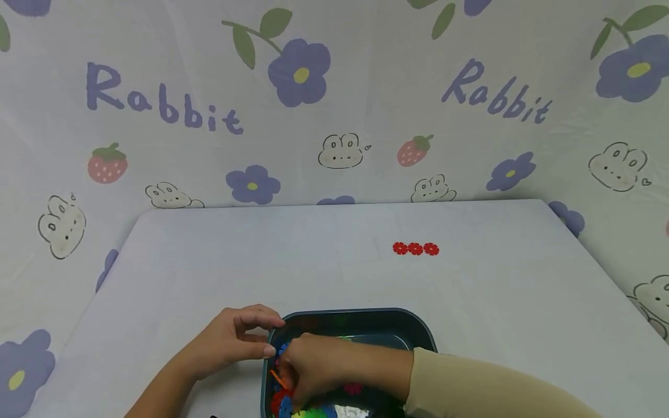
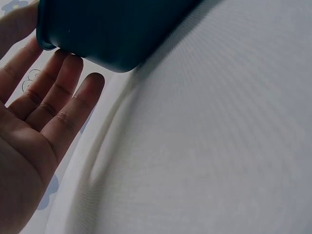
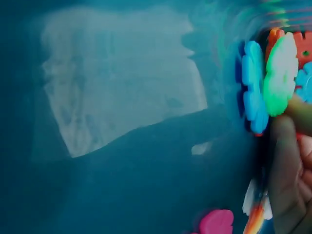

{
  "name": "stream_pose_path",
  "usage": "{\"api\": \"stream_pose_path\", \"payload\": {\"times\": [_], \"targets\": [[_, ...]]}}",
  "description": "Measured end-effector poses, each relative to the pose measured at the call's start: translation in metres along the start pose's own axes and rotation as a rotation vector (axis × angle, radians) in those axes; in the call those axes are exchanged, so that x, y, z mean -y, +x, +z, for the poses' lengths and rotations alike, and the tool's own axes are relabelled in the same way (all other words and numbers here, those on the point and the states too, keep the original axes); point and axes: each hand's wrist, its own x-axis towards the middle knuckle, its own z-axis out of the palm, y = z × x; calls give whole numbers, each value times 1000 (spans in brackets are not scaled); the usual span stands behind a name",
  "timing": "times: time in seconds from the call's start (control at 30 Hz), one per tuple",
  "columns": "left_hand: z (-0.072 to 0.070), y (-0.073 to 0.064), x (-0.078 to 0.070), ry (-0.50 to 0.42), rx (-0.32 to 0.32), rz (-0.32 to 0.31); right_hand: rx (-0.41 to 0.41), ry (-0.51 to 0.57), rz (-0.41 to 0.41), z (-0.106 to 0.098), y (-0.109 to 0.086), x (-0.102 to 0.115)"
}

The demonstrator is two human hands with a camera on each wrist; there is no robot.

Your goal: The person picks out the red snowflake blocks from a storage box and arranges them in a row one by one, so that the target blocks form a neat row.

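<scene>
While the left hand (image 1: 235, 338), fingers loosely spread, touches the left of the tray (image 1: 355, 310), the right hand (image 1: 313, 366) reaches inside and appears to pinch a green piece (image 3: 280, 78), a blue piece (image 3: 253, 87) just beside it. The step looks like picking out a piece; the next move would call for a lift clear of its neighbours. Farther right, beyond the tray, three red pieces (image 1: 415, 249) lie in a row.

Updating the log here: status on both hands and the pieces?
Left hand touching tray. Right hand inside tray, at green piece, grip unclear. Three red pieces beyond tray. Right forearm hides part of tray.
</scene>
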Motion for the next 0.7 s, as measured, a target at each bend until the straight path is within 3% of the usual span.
{"api": "stream_pose_path", "payload": {"times": [0.3, 0.5, 0.7], "targets": [[1, 0, 1, -6, -4, 3, 198, 391, -60, -3, -2, -8], [1, -1, 0, 12, -4, -23, 236, 454, -67, -8, -2, -15], [1, 0, -2, 18, -5, -24, 201, 400, -83, -14, -2, -19]]}}
